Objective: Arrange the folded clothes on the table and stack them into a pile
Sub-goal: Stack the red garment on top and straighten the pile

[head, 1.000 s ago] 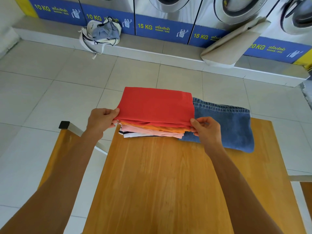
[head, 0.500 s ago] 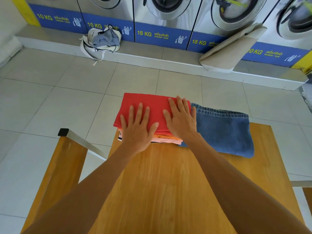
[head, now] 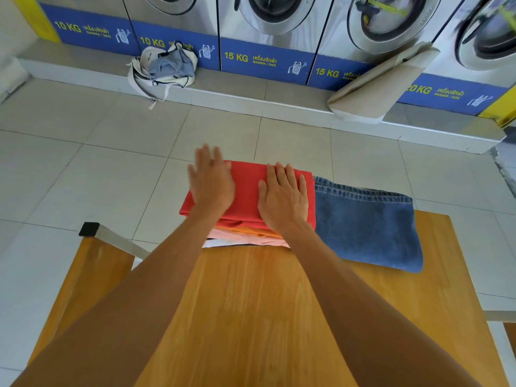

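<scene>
Both hands flat on top of the clothes pile (head: 245, 233), far edge of the wooden table (head: 279, 317). Top layer = red garment (head: 245, 191); under it orange, pink, white folds showing at the near edge, w/ a dark strip at the bottom.

Left hand (head: 210, 185): fingers straight, spread a bit, palm down over the pile's left side, fingertips past the red's far edge. Motion-blurred, so can't tell if it's actually pressing or just above the fabric. Nothing gripped.

Right hand (head: 282, 199): fingers straight and close together, palm down on the red's right half, thumb out to the left. Contact looks solid. Nothing gripped.

Folded jeans (head: 365, 227): lying flat just right of the pile, touching/abutting its right edge, not stacked on it. Far part overhangs the table edge.

Bkgd: row of washers (head: 268, 18) along the wall w/ 10/15/20 KG labels, a tote bag (head: 164, 68) w/ grey cloth on the ledge, a beige bag (head: 382, 82) leaning on a washer. Second wooden surface (head: 83, 275) to the left, metal-edged.
</scene>
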The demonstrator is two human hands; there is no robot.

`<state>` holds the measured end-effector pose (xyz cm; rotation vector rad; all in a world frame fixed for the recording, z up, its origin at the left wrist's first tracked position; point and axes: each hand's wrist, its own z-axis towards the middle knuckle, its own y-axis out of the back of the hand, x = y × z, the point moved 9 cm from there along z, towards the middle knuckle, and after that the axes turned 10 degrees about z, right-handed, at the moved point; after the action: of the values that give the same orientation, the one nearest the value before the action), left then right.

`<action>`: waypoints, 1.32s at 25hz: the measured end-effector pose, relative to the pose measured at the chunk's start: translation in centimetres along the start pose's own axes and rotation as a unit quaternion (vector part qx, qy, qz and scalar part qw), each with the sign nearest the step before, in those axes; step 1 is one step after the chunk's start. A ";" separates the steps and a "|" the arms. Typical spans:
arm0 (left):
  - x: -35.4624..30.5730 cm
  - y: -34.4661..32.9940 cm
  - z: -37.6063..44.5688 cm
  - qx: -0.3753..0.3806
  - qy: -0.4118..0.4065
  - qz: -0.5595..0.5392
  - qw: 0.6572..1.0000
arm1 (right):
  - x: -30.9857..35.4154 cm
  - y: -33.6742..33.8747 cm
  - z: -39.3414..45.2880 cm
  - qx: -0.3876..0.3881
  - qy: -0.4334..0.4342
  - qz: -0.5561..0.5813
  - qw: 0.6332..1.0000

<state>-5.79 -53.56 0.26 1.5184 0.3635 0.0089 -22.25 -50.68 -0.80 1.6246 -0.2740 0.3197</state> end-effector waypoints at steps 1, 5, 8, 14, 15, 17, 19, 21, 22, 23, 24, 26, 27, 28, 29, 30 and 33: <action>3.2 -0.2 1.2 0.025 0.098 -0.029 0.994 | -0.3 -0.1 -0.1 -0.011 0.004 -0.005 1.000; 7.9 -2.0 2.9 0.087 0.180 -0.194 0.960 | -0.1 -0.7 -0.3 -0.051 0.020 -0.021 0.998; 8.3 -1.7 3.6 0.061 0.173 -0.212 0.960 | -0.3 -0.4 -0.3 -0.056 0.023 -0.021 0.998; 7.8 -2.5 3.3 0.058 0.221 -0.197 0.953 | -0.7 0.0 0.0 -0.021 0.044 -0.001 0.999; 7.3 -2.2 3.2 0.052 0.210 -0.193 0.957 | -1.0 0.3 0.6 -0.007 0.052 -0.006 0.999; 6.6 -2.2 2.7 0.085 0.197 -0.208 0.954 | -2.1 0.9 1.5 -0.001 0.042 -0.008 0.999; 6.2 -3.5 1.5 0.141 0.156 -0.193 0.958 | -3.9 0.8 1.4 -0.005 -0.028 0.058 0.998; 5.6 -4.5 -0.5 0.150 0.088 -0.178 0.969 | -5.0 0.0 0.9 0.000 -0.081 0.156 0.984; 5.5 -4.6 -1.3 0.141 0.078 -0.191 0.968 | -5.1 -0.2 0.8 0.001 -0.088 0.199 0.976; 5.6 -4.6 -1.8 0.137 0.085 -0.208 0.965 | -5.4 0.1 0.8 -0.001 -0.098 0.255 0.962; 5.8 -4.7 -1.8 0.142 0.098 -0.222 0.960 | -6.0 0.5 0.8 -0.008 -0.124 0.323 0.938; 6.8 -4.9 -1.7 0.170 0.144 -0.235 0.946 | -8.3 1.3 0.4 -0.033 -0.204 0.432 0.878; 7.6 -4.9 -1.8 0.182 0.175 -0.240 0.937 | -9.3 1.5 -0.2 -0.038 -0.237 0.454 0.858; 8.3 -5.0 -2.2 0.193 0.204 -0.245 0.928 | -10.0 1.5 -0.9 -0.038 -0.264 0.472 0.840; 8.8 -5.2 -2.8 0.206 0.225 -0.253 0.918 | -10.5 1.3 -1.7 -0.039 -0.288 0.498 0.817; 9.1 -5.5 -3.5 0.220 0.240 -0.262 0.909 | -10.6 0.9 -2.4 -0.039 -0.309 0.527 0.791; 9.1 -5.4 -4.7 0.226 0.269 -0.329 0.877 | -9.7 -0.3 -3.7 -0.020 -0.343 0.585 0.735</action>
<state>0.58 -47.25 -7.08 1.7652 1.4013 -0.2081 -31.31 -47.15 -4.35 1.2590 -1.8952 0.6265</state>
